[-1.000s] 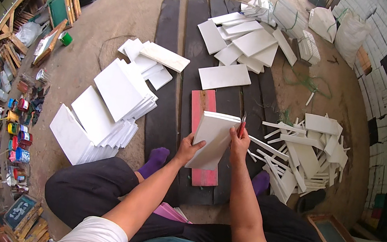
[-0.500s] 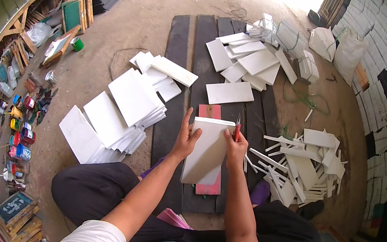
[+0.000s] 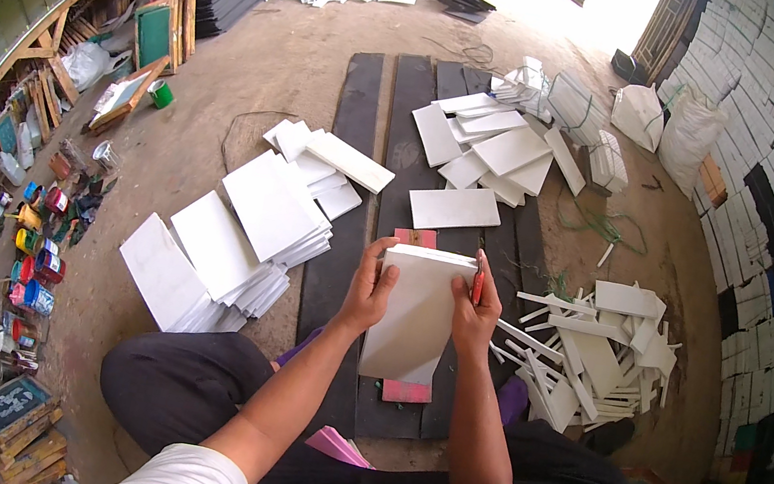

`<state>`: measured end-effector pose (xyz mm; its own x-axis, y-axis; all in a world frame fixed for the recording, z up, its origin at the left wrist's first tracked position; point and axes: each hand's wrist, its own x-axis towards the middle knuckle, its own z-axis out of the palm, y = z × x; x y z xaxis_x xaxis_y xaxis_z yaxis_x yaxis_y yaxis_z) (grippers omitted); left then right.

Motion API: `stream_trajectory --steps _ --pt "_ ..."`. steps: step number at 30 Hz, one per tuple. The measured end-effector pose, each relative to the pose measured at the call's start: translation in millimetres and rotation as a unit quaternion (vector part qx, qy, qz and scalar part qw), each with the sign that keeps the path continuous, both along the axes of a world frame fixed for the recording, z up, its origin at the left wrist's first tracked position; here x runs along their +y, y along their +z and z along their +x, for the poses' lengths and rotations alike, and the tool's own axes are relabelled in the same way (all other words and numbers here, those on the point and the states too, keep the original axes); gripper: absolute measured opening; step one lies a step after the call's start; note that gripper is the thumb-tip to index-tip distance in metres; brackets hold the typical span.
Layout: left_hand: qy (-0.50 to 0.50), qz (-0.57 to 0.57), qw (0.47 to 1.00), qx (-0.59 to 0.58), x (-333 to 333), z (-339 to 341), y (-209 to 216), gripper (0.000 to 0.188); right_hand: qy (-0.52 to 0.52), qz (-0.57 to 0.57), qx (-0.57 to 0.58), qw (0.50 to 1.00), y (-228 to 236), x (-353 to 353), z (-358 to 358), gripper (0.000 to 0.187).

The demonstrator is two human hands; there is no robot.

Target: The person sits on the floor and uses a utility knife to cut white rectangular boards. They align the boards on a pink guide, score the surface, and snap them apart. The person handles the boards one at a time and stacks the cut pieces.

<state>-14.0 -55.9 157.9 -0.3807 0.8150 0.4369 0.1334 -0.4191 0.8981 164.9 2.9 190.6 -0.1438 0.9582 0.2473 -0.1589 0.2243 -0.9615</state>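
I hold a stack of white rectangular sheets [image 3: 416,313] upright over my lap. My left hand [image 3: 368,285] grips its left edge. Along the right edge sits my right hand [image 3: 475,309], which also pinches a thin red tool [image 3: 477,285]. Under the stack a pink board [image 3: 406,391] lies on dark planks [image 3: 355,136]. My legs in dark trousers are crossed on the dirt floor.
Piles of white sheets [image 3: 236,238] lie at my left. More sheets [image 3: 489,142] sit ahead on the planks. White offcut strips [image 3: 583,349] are heaped at my right. Paint pots [image 3: 34,262] and framed slates [image 3: 152,32] line the left wall. A person crouches far ahead.
The white stack has come a little closer and more upright in both hands. My head has tilted, so the far end of the room shows more.
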Motion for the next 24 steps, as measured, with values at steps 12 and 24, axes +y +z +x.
stream_trajectory --steps 12,24 --pt "0.006 -0.001 1.000 0.003 2 8 -1 0.049 -0.023 0.016 -0.011 1.000 -5 2 4 0.052" --pt "0.025 -0.013 1.000 0.002 3 13 -6 0.049 -0.029 0.002 -0.036 0.999 -10 4 4 0.047"
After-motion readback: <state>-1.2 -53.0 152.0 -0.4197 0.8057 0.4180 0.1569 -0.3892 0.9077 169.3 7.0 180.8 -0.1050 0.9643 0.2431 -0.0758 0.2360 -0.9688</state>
